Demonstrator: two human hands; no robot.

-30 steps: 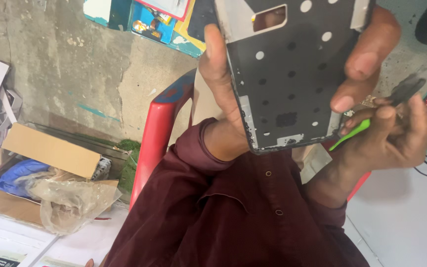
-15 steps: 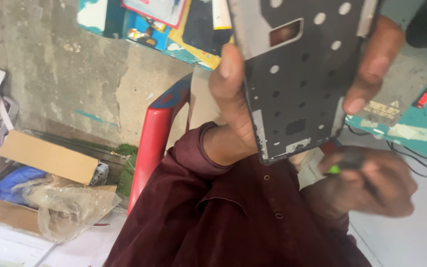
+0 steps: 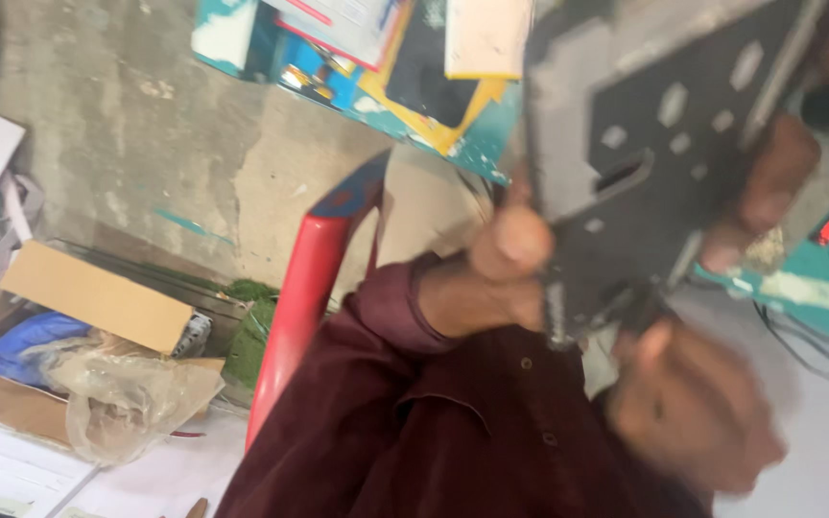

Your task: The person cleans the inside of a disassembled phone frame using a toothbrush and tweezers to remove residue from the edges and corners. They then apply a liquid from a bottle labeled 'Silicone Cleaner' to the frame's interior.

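Note:
My left hand [image 3: 520,254] grips a dark grey metal phone frame [image 3: 645,163] with several cut-out holes, held up close to the camera. The thumb is on its left edge and the fingers wrap around its right edge. My right hand [image 3: 698,412] is just below the frame's lower end, strongly motion-blurred, with its fingers curled. Nothing can be made out in it. Both arms wear maroon sleeves [image 3: 386,422].
A red plastic chair [image 3: 304,307] stands below my arms. At left a cardboard box [image 3: 98,297], a blue cloth [image 3: 26,341] and a clear plastic bag [image 3: 131,403] lie on the floor. A teal work mat [image 3: 798,297] with cables lies at right. Colourful boxes [image 3: 386,58] lean on the concrete wall.
The phone frame has tilted and moved right and closer to the camera. My right hand dropped lower and went blurry, and the green-handled tool seen in it earlier no longer shows.

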